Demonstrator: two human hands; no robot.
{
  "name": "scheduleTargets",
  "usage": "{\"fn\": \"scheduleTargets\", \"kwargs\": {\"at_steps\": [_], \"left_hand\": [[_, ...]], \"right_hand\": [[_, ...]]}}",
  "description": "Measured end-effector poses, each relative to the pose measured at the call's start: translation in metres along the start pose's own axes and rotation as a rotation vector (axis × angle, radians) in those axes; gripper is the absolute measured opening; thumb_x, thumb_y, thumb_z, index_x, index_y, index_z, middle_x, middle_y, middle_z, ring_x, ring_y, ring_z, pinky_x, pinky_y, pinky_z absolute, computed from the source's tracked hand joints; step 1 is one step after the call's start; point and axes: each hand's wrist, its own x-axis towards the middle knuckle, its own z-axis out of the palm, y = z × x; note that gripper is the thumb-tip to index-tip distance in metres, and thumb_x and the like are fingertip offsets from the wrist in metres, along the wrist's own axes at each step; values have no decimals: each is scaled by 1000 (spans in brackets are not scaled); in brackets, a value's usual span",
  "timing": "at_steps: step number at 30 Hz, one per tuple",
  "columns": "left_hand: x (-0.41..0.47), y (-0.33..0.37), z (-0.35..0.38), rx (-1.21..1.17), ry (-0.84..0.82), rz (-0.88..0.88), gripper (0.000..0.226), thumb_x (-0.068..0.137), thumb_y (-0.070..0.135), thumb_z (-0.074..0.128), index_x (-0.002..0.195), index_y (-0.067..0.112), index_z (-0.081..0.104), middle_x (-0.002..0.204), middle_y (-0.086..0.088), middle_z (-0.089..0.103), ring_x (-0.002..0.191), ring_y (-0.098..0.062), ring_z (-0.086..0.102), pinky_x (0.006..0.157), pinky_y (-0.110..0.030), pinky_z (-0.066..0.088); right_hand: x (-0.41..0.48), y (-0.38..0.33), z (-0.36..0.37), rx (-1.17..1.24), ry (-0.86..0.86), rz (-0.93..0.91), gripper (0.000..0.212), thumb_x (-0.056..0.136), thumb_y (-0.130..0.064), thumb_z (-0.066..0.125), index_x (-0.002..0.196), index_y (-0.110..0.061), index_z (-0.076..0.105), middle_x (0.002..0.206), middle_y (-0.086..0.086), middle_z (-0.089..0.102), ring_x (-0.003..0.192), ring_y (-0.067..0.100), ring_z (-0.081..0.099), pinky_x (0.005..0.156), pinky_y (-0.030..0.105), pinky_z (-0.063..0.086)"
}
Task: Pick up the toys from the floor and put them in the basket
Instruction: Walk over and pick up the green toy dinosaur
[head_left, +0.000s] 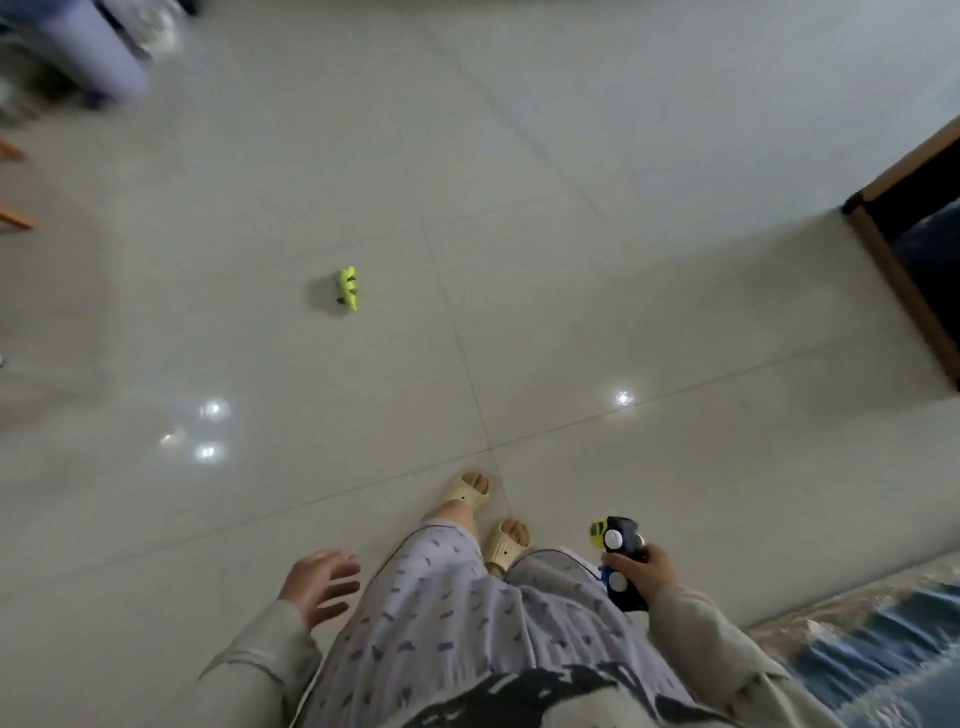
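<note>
Toys come first: a green toy (347, 288) lies on the floor (571, 260) ahead and to the left, its long axis running roughly away from the person, nearer the left hand (321, 583), whose grip is open and empty. The right hand (647, 574) grips a dark toy car (621, 558) at the hip. No basket shows, and no writing can be read.

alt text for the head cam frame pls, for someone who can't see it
Looking down at a standing person: the right hand grips a dark blue toy car, and the left hand is open and empty. A small green toy lies ahead on the pale tiled floor; no basket is visible.
</note>
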Motion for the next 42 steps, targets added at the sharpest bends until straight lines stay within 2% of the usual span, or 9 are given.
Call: {"fn": "scheduleTargets", "kwargs": {"at_steps": [4, 10, 16, 19, 23, 28, 31, 33, 42], "left_hand": [[-5, -42, -6, -137, 29, -69, 17, 92, 18, 52, 103, 8, 59, 104, -16, 61, 87, -30, 57, 81, -36, 43], [0, -56, -13, -301, 42, -122, 22, 92, 17, 51, 108, 4, 59, 108, -17, 59, 83, -29, 57, 77, -36, 43], [24, -22, -35, -330, 41, -147, 18, 93, 19, 50, 101, 6, 59, 105, -16, 61, 85, -30, 57, 78, -35, 42], [39, 11, -58, -296, 68, -179, 15, 92, 16, 51, 101, 6, 58, 105, -17, 59, 84, -29, 55, 79, -35, 39], [54, 81, -90, -209, 67, -140, 9, 91, 16, 51, 92, 9, 57, 101, -15, 60, 70, -24, 54, 64, -26, 37], [77, 194, -128, 42, 62, 73, 8, 89, 14, 50, 86, 13, 57, 92, -10, 60, 61, -18, 51, 54, -22, 32], [82, 257, -144, 93, 103, 192, 10, 86, 13, 51, 89, 15, 60, 92, -8, 63, 73, -22, 56, 55, -22, 35], [84, 289, -150, 79, 103, 243, 12, 82, 18, 53, 91, 16, 61, 91, -6, 63, 73, -21, 57, 56, -22, 36], [127, 339, -145, -43, 42, 116, 13, 92, 11, 48, 90, 8, 60, 86, -10, 60, 62, -18, 52, 47, -20, 37]], "right_hand": [[1, -55, 4, -221, -40, -151, 54, 78, -25, 74, 120, 4, 56, 120, 22, 63, 111, 34, 59, 91, 40, 44], [-11, -132, 23, -256, -117, -312, 48, 80, -24, 71, 118, 2, 55, 105, 15, 62, 91, 24, 55, 76, 31, 40], [-6, -197, 58, -341, -143, -356, 50, 78, -21, 73, 117, 5, 57, 114, 21, 65, 102, 31, 61, 84, 36, 46], [0, -228, 74, -376, -138, -320, 51, 79, -22, 73, 119, 4, 55, 117, 21, 64, 96, 27, 59, 79, 32, 44], [4, -271, 92, -406, -112, -266, 55, 78, -23, 74, 123, 3, 54, 116, 19, 63, 100, 29, 59, 80, 30, 40], [10, -315, 103, -465, -44, -195, 51, 78, -24, 73, 119, 2, 58, 112, 21, 64, 89, 27, 55, 78, 32, 40], [16, -334, 104, -483, -24, -145, 44, 78, -24, 73, 110, 4, 64, 93, 17, 64, 84, 28, 58, 79, 35, 45], [21, -351, 108, -491, -13, -132, 43, 76, -26, 74, 106, 4, 66, 96, 19, 69, 88, 31, 63, 84, 38, 49], [51, -504, 144, -555, -72, -177, 49, 77, -29, 73, 116, 0, 63, 110, 19, 69, 96, 31, 63, 82, 34, 47]]}}
